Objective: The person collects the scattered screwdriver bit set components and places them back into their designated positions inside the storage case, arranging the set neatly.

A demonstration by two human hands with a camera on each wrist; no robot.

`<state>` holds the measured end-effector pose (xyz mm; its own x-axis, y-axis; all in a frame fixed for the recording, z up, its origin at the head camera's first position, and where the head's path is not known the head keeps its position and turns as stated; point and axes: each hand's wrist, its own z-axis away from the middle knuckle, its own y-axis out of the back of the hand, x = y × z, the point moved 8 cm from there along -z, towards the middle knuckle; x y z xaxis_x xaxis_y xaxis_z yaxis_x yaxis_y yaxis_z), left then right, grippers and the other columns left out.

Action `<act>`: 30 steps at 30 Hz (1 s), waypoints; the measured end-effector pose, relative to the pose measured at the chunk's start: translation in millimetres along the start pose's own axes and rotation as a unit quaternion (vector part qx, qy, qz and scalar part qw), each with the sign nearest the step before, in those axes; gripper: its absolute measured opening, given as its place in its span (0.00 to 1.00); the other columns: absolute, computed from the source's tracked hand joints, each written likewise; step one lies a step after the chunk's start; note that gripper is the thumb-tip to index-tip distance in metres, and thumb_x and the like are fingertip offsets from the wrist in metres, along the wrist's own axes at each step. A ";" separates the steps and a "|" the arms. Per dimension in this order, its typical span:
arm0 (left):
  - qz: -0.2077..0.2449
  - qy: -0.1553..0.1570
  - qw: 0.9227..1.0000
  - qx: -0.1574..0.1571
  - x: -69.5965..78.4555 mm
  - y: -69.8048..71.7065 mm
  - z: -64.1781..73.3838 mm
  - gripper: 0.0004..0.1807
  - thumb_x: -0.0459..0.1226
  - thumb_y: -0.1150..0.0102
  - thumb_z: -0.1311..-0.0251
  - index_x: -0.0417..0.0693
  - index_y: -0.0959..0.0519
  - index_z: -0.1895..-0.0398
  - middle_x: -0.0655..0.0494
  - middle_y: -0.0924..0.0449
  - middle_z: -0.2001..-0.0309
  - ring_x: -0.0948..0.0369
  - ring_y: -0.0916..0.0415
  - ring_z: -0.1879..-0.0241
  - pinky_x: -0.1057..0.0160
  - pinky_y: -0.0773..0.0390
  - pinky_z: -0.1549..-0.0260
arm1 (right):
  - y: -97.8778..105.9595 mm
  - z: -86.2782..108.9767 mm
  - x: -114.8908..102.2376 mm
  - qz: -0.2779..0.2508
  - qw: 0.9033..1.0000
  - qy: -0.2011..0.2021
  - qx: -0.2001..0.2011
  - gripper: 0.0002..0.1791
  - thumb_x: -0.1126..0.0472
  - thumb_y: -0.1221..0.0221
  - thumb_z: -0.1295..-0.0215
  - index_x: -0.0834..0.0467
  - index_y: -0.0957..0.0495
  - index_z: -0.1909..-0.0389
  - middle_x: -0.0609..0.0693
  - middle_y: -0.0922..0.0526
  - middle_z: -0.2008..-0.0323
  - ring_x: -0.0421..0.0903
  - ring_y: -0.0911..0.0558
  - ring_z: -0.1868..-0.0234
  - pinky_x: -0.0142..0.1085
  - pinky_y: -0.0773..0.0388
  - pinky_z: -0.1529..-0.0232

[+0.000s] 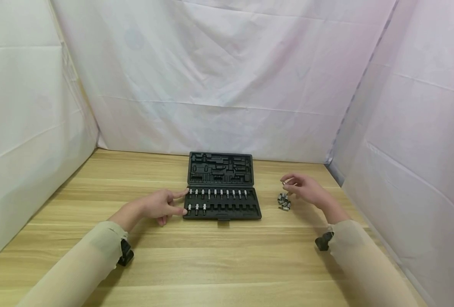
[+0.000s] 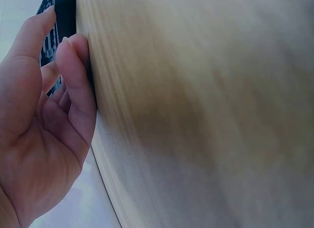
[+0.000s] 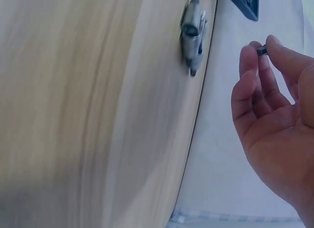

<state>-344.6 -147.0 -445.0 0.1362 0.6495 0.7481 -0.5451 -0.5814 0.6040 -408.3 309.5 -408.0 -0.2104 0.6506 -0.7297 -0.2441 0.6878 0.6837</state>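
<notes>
A black plastic case lies unfolded on the table, its lid leaning back. Silver bit sockets fill its upper row, and three more stand at the left end of the lower row, beside vacant slots. My left hand touches the case's left edge with extended thumb and index finger; its other fingers bend loosely underneath. My right hand pinches a small bit socket between thumb and fingertips, above a little pile of bit sockets right of the case. The fingers hide most of the held piece.
The wooden table is bordered by white cloth at the back and on both sides. Black wrist-worn devices sit at the left cuff and right cuff.
</notes>
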 end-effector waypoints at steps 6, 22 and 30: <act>0.000 0.000 1.000 0.001 -1.0 -0.1 -0.5 0.49 0.49 0.28 0.27 0.55 0.44 0.10 0.49 0.23 0.72 0.60 0.24 0.81 0.59 0.14 0.78 | -17.2 -10.8 -11.5 -0.077 0.997 0.001 -0.023 0.23 0.63 0.39 0.17 0.68 0.26 0.29 0.74 0.17 0.41 0.62 0.10 0.48 0.50 0.08 0.48; -0.005 0.002 1.000 0.003 -2.1 -0.6 -1.2 0.49 0.51 0.28 0.27 0.57 0.44 0.10 0.48 0.23 0.70 0.60 0.24 0.80 0.58 0.13 0.76 | -46.4 -30.7 -32.2 -0.066 0.997 0.000 -0.027 0.24 0.58 0.34 0.21 0.65 0.23 0.31 0.65 0.12 0.46 0.60 0.10 0.50 0.50 0.09 0.50; -0.003 0.002 1.000 0.003 -1.3 -0.6 -0.2 0.49 0.50 0.28 0.27 0.57 0.45 0.10 0.48 0.23 0.71 0.60 0.24 0.80 0.59 0.13 0.77 | -53.9 -38.5 -38.7 -0.029 0.999 -0.009 -0.022 0.21 0.56 0.33 0.21 0.61 0.18 0.34 0.57 0.08 0.50 0.53 0.11 0.53 0.44 0.12 0.55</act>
<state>-344.7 -147.4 -446.4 0.1354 0.6554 0.7430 -0.5399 -0.5800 0.6100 -423.5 234.8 -417.1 -0.1787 0.6162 -0.7671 -0.2963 0.7097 0.6392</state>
